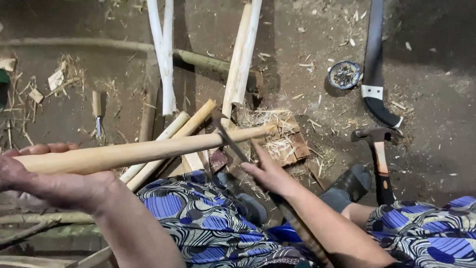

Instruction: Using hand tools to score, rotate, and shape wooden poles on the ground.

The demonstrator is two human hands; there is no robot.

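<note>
My left hand (37,176) grips the near end of a long peeled wooden stick (148,150), which runs across to the right with its far tip resting on a small wooden block (292,144). My right hand (270,173) holds a dark blade tool (230,141) whose edge lies against the stick near its far end. Pale shavings lie piled on the block around the tip. My lap below is covered by blue patterned cloth (198,218).
Several peeled sticks (163,54) lie on the dirt floor ahead. A machete (374,59), a small round tin (344,74) and a hammer (381,154) lie at the right. A small chisel (97,111) is at the left. A dark shoe (349,186) is near the hammer.
</note>
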